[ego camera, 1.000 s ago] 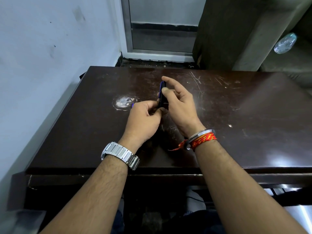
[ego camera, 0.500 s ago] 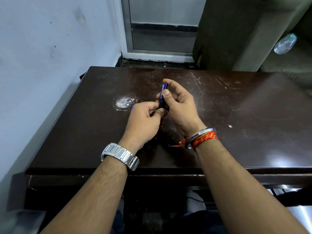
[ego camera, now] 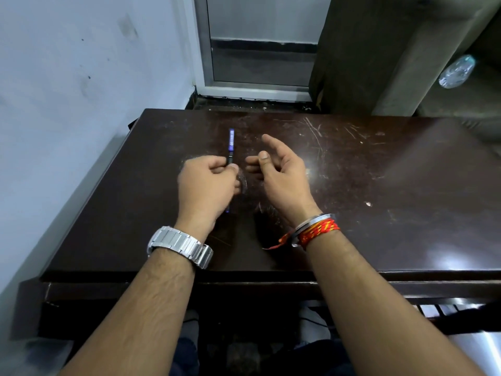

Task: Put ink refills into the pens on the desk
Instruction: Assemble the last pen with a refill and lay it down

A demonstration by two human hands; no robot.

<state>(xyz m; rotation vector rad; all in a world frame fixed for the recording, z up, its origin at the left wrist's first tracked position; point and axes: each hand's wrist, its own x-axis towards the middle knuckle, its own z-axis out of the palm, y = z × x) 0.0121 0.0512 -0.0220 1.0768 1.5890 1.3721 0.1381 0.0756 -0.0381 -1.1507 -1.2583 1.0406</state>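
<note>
A blue and black pen (ego camera: 231,143) points away from me over the dark desk (ego camera: 379,185). My left hand (ego camera: 207,185) is closed around its near end, with thumb and forefinger pinching the black part. A short blue tip shows below that hand's heel, near the wrist. My right hand (ego camera: 279,172) hovers just right of the pen, fingers spread and curled, holding nothing. No loose refill is visible on the desk.
A white wall runs along the desk's left side. Behind the desk are a metal-framed door (ego camera: 257,50) and a dark wooden cabinet (ego camera: 366,50). A plastic bottle (ego camera: 456,71) lies at the far right. The desk's front edge is just under my forearms.
My right hand has let go of the pen and moved right, opening. My left hand now holds the pen alone and has shifted it left, pointing away.
</note>
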